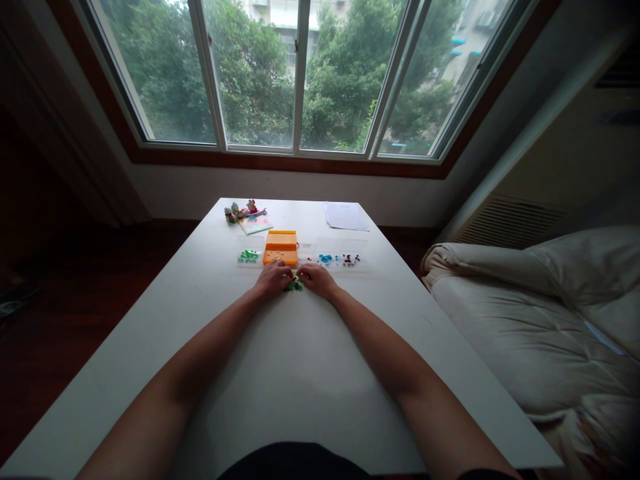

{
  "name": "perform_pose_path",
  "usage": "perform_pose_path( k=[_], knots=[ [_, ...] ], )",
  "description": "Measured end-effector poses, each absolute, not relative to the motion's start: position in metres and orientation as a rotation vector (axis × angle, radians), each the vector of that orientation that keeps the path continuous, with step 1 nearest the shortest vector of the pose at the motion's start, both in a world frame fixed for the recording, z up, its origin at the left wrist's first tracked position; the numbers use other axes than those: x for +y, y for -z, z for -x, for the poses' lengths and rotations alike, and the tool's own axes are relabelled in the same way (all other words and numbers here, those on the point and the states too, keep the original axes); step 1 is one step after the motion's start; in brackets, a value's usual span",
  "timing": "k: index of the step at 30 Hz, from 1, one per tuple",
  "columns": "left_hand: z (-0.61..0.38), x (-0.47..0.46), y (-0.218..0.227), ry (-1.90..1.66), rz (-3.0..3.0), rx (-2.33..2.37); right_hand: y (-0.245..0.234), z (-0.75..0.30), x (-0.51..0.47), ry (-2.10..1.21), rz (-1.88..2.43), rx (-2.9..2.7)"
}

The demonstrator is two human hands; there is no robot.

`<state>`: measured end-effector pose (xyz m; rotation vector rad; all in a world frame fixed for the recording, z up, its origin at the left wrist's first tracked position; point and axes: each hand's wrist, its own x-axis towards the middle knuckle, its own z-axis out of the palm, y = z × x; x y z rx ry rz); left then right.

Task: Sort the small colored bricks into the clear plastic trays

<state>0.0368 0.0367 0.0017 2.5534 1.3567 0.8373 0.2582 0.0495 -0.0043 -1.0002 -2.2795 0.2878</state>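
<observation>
Both my arms reach out over a white table (280,373). My left hand (273,278) and my right hand (317,279) meet near the table's middle, fingers curled around a small cluster of coloured building pieces (295,285), mostly green. Both hands pinch or press on this cluster; its exact shape is too small to make out. Just beyond the hands stands an orange box (281,247). To its left is a clear tray with green pieces (249,255), and to its right a clear tray with blue and dark red pieces (337,259).
At the far left of the table lie a small colourful toy model (240,211) and a booklet (256,224). A white paper sheet (346,216) lies at the far right. A cream sofa (540,313) stands right of the table. A large window is behind.
</observation>
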Motion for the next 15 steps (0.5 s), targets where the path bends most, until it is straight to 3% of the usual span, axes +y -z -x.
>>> perform_pose_path(
  k=[15],
  knots=[
    [-0.039,0.0337,-0.0047,-0.804,-2.534,1.416,0.0026,-0.2524,0.0489,-0.423,1.129,-2.291]
  ],
)
